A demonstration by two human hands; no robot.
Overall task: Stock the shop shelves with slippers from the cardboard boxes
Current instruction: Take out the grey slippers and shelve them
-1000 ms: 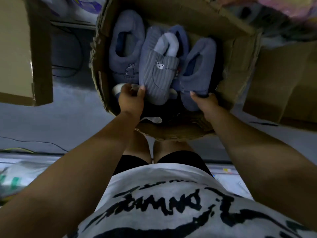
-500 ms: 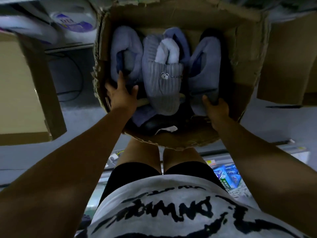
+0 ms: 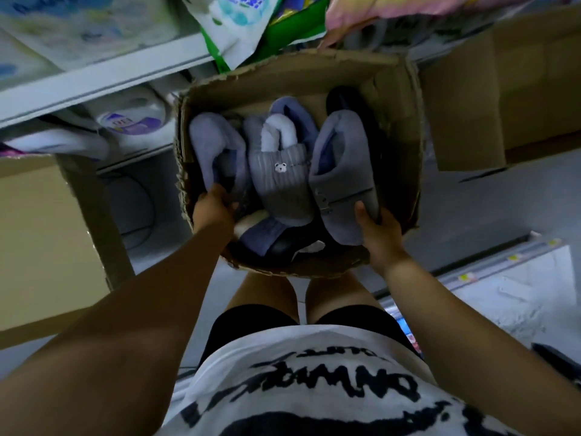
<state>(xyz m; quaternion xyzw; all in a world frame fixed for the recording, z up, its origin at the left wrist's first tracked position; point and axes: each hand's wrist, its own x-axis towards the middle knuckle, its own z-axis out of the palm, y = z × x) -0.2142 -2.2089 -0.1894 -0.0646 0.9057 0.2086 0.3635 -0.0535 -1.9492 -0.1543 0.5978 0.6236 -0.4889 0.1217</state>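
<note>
Grey floor runs across the middle. At 9 o'clock a closed carton stands on it, and at 2 o'clock there's a second carton, also on the floor. The open cardboard box sits at 12 o'clock, its base hidden. Up at 10 o'clock is a white shelf with pale packets lying on it, and a white tub on the level below. At 4 o'clock a low shelf edge carries small yellow tags.
</note>
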